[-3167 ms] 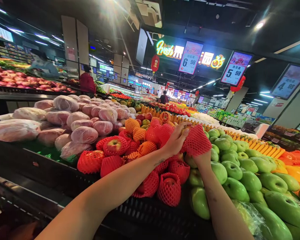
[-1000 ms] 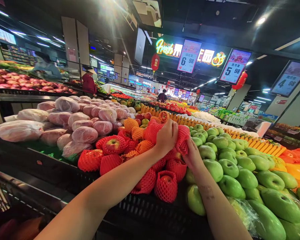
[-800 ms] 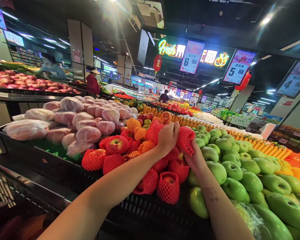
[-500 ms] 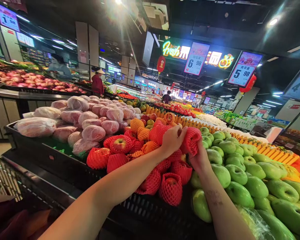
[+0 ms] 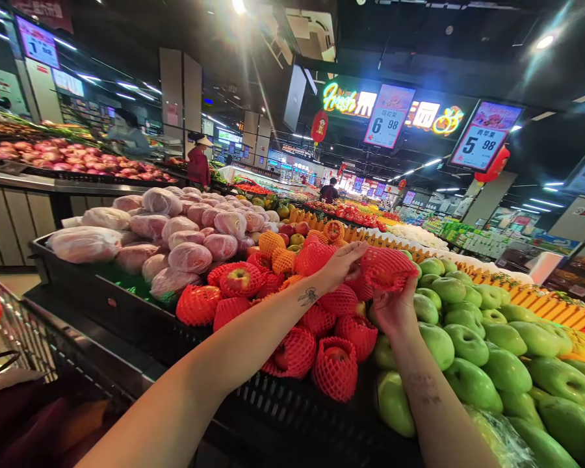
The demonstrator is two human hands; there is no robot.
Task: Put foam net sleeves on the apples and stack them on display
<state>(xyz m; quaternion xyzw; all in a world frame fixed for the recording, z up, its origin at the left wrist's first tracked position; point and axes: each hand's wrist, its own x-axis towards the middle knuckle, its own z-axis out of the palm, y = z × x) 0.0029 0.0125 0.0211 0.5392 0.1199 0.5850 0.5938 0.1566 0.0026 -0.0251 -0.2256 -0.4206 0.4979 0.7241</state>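
In the head view, an apple in a red foam net (image 5: 387, 268) is held up between my hands, over the line where the netted apples meet the green ones. My right hand (image 5: 396, 311) grips it from below and the right side. My left hand (image 5: 344, 265) is closed at the left end of the netting, with its fingertips pinched together there; the exact grip is partly hidden. Below lie more apples in red foam nets (image 5: 335, 369), a few in orange nets (image 5: 272, 244). To the right, green apples (image 5: 465, 343) are piled up.
Plastic-wrapped pink fruit (image 5: 190, 258) fills the left of the black crate (image 5: 102, 286). A shopping cart (image 5: 24, 331) stands at the lower left. A plastic bag (image 5: 500, 435) lies on the green apples. Several people are farther off, one in a red top (image 5: 198, 166).
The netted apple has turned and now lies more sideways, its net stretching to the right. My left hand has rolled so its forearm tattoo shows. The view has shifted slightly left.
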